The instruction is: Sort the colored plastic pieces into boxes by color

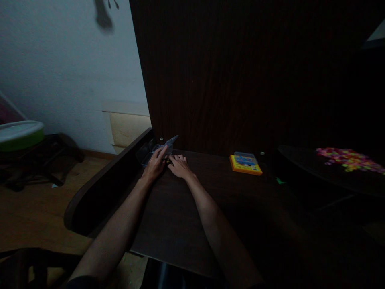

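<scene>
The two hands work close together, almost meeting, over the far left part of the dark wooden bench (pixel 171 224). The left hand (pixel 154 165) lies along a clear plastic case (pixel 158 147), its fingers against a tilted transparent panel (pixel 172 140) that looks like the lid; whether they pinch it or merely rest there I cannot tell. The right hand (pixel 179 165) is palm down just beside it, fingers bent over a small yellow-and-dark piece (pixel 167 159); its grip is hidden too.

The step in hand seems to be fine fingertip work at the case. To do it well, the left hand should steady the panel lightly, since thin plastic probably flexes and could tip, while the right fingertips take the little piece by its edges. Keeping the wrists low would help, and more light would too, as the room is very dim.

Well to the right of the hands, a yellow-orange box (pixel 247 168) carries a second clear case (pixel 245 157); farther right lies a heap of small multicoloured pieces (pixel 350 159).
</scene>
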A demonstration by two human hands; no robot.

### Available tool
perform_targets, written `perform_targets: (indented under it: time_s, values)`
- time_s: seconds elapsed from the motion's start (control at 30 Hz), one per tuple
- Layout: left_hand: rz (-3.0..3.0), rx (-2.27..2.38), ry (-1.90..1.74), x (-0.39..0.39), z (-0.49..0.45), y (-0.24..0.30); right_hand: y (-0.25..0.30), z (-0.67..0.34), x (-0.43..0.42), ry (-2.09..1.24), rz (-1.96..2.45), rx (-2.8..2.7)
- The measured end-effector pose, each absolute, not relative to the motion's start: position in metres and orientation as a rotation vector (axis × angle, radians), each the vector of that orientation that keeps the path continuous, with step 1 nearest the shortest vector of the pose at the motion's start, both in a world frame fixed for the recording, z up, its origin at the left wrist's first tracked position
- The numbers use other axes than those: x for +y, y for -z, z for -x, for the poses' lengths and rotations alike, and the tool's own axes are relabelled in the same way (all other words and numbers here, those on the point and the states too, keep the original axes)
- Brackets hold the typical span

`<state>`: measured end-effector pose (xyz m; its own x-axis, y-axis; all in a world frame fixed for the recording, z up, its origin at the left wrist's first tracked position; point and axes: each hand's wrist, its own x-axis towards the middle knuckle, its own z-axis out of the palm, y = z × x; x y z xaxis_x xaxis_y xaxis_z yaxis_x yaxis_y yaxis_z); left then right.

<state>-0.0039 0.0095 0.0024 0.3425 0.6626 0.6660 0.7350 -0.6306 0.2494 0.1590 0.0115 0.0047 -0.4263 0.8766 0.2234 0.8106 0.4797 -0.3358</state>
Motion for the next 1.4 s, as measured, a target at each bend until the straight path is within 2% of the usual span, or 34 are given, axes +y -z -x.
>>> perform_targets:
  time_s: [1.17, 1.4]
  values:
    - [2.523, -1.282, 1.189, 0.005, 0.002, -0.007, -0.001, -0.161, 0.015, -0.270, 1.403, -2.236]
    - [2.463, -1.310, 1.365, 0.004, 0.002, -0.007, 0.005, -0.162, 0.020, -0.335, 1.344, -2.034]
